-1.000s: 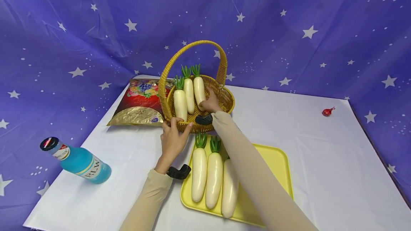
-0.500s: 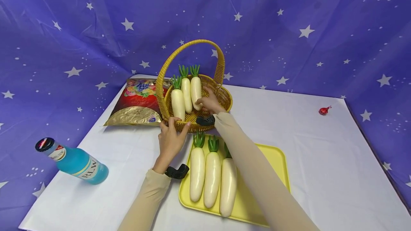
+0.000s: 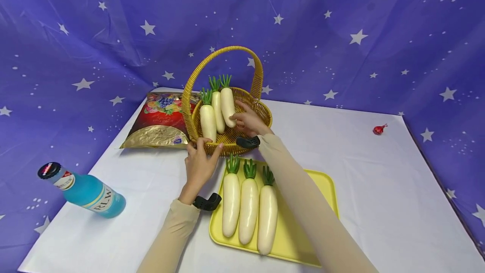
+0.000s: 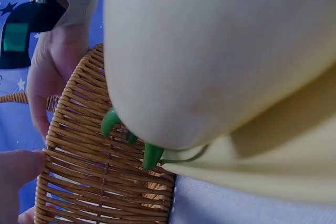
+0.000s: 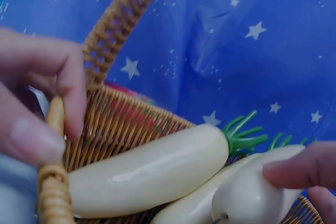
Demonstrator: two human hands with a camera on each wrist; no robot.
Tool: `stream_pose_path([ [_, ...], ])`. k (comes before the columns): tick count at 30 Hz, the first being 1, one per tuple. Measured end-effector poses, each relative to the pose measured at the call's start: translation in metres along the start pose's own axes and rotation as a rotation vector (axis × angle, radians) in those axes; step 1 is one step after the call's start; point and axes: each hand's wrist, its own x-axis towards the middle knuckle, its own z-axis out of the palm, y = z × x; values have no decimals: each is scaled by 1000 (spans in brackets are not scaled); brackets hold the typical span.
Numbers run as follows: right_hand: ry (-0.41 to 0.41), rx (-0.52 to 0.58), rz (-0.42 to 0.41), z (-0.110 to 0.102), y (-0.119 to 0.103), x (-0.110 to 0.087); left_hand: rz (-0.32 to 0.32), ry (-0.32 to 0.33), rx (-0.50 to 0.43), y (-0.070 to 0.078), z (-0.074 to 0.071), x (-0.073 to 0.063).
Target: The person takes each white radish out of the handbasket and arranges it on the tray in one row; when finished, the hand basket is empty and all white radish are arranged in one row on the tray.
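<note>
My left hand (image 3: 199, 164) grips the near rim of the wicker basket (image 3: 189, 117), thumb on one side and fingers over the other. In the basket lie three white radishes with green tops; the left one (image 3: 208, 123) and middle one (image 3: 217, 113) lie side by side. Reaching in, my right hand (image 3: 250, 121) touches the lower end of the rightmost radish (image 3: 227, 104); in the right wrist view a straight digit rests on that radish (image 5: 247, 198). The left wrist view shows the basket's woven side (image 4: 100, 145) and a radish (image 4: 210, 66) close up.
Three larger radishes (image 3: 248, 212) lie side by side on a yellow tray (image 3: 295, 235) in front of the basket. A red candy bag (image 3: 159, 121) lies left of it. A blue bottle (image 3: 91, 195) stands front left, and a red wrapped candy (image 3: 379, 129) lies far right.
The rightmost radish in the basket has shifted left, closer to the middle one, and tilts more. My right hand has shifted with it, while my left hand keeps its hold on the rim.
</note>
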Motion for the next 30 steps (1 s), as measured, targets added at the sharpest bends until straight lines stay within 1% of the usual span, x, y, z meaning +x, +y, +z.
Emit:
stream_pose_path([
  [4, -80, 72, -37, -1, -2, -9, -9, -2, -3, 0, 0, 0],
  [10, -167, 212, -90, -3, -9, -28, 10, 2, -13, 0, 0, 0],
  [14, -212, 293, -109, -8, -14, -48, 13, -9, -15, 0, 0, 1],
  [19, -258, 354, -122, -19, -15, -80, 12, -19, -19, 1, -1, 1],
  [22, -260, 370, -132, -27, -13, -101, 12, -15, -24, 0, -2, 2],
  [26, -206, 368, -137, -39, -7, -132, 11, -15, -25, 0, -3, 2],
  [28, -178, 350, -140, -47, -1, -149, 15, -19, -28, -1, -2, 3],
  [30, -156, 305, -150, -55, 6, -166, 16, -24, -33, -1, -1, 2],
])
